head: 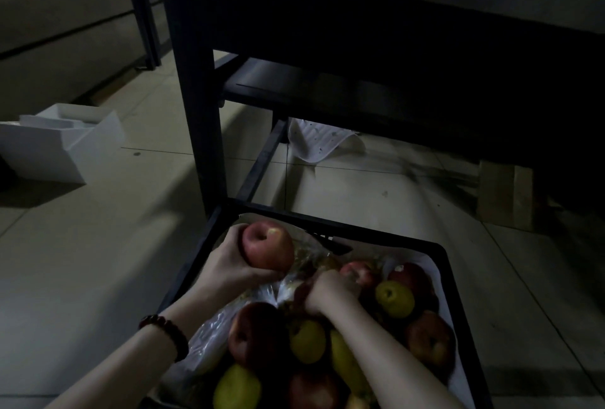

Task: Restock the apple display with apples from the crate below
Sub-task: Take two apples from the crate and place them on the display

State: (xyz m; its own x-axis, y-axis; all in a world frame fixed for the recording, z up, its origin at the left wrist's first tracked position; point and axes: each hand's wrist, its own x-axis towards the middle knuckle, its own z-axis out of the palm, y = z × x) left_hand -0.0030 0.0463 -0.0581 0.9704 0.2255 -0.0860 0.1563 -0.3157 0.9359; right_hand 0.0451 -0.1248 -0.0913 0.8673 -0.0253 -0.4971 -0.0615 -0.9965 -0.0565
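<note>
- Apples fill the black crate [458, 281] on the tiled floor, at the foot of a dark stand [196, 114]; red and yellow-green fruit lies mixed on crinkled clear plastic [209, 333] over a pale liner. The display itself is out of view, presumably above.
- Far left, a white box [65, 143] sits on the floor well apart from the crate; it seems to play no part in this step.
- Left hand [229, 264], with a bead bracelet [167, 333] on the wrist, cups a large red apple [267, 245] above the crate's far left corner. Its fingers wrap the fruit from the left and underneath, thumb along the lower edge. That hold looks secure; keep the palm under the apple as it goes up so it cannot roll out.
- Right hand [327, 294] is down among the fruit in the middle of the crate, fingers curled tight around something dark red. It appears to be another apple, though the gloom and the plastic make it hard to be sure.
- Free that fruit from the plastic before lifting, so the sheet does not drag neighbours along.
- To the right, a yellow-green apple [394, 299] and more red ones rest against the crate wall; lift straight up to avoid knocking and bruising them.
- Light is poor, so check each fruit for soft spots by touch before it goes on display.
</note>
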